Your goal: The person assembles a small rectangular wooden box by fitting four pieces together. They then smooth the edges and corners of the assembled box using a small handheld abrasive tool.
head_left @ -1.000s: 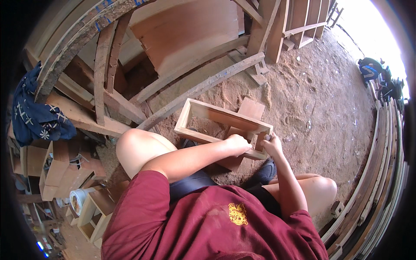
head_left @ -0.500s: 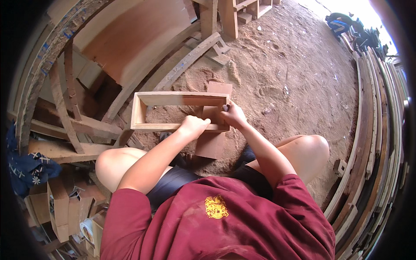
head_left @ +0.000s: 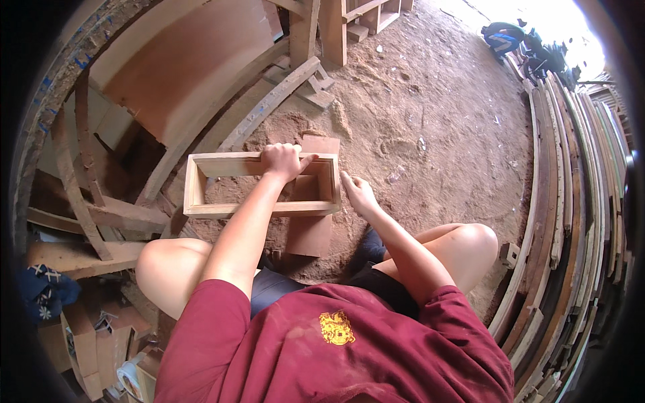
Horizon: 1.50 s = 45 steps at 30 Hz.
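Fingers (head_left: 285,149) (left) around wooden frame (head_left: 213,209)

2 hands (head_left: 285,161) (head_left: 361,197), 1 wdn. frame (head_left: 302,208), 2 knees (head_left: 164,263) (head_left: 476,240).

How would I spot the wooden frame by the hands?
Find the dusty floor beyond the person's knees. The left hand grips the far side of the wooden frame. It's an open rectangle, unlike the flat board showing beneath it.
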Each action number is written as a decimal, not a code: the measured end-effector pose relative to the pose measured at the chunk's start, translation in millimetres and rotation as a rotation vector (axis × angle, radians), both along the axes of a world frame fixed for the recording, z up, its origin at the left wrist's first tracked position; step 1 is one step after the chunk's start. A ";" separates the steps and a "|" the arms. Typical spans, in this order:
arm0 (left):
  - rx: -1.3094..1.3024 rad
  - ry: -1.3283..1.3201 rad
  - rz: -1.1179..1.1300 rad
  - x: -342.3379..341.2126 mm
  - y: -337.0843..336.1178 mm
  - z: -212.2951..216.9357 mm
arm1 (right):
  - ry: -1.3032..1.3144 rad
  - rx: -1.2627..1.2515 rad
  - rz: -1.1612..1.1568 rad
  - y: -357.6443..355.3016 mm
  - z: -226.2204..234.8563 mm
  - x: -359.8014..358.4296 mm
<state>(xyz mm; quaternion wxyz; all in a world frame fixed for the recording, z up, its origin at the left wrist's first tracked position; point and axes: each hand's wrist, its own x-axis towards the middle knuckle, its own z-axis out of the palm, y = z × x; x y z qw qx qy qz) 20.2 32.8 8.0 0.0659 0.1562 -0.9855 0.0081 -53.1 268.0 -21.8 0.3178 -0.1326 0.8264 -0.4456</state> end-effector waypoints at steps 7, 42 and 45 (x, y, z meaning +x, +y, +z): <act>-0.027 -0.009 0.026 -2.9 1.7 -2.9 | -0.094 -0.170 -0.181 3.5 -11.4 -8.4; 0.038 0.096 -0.006 0.2 -0.3 -2.7 | 0.364 -0.075 -0.254 -77.6 -12.3 -34.7; 0.009 0.148 -0.002 2.4 -5.6 -9.7 | 0.379 -0.066 -0.262 -71.8 -15.2 -22.7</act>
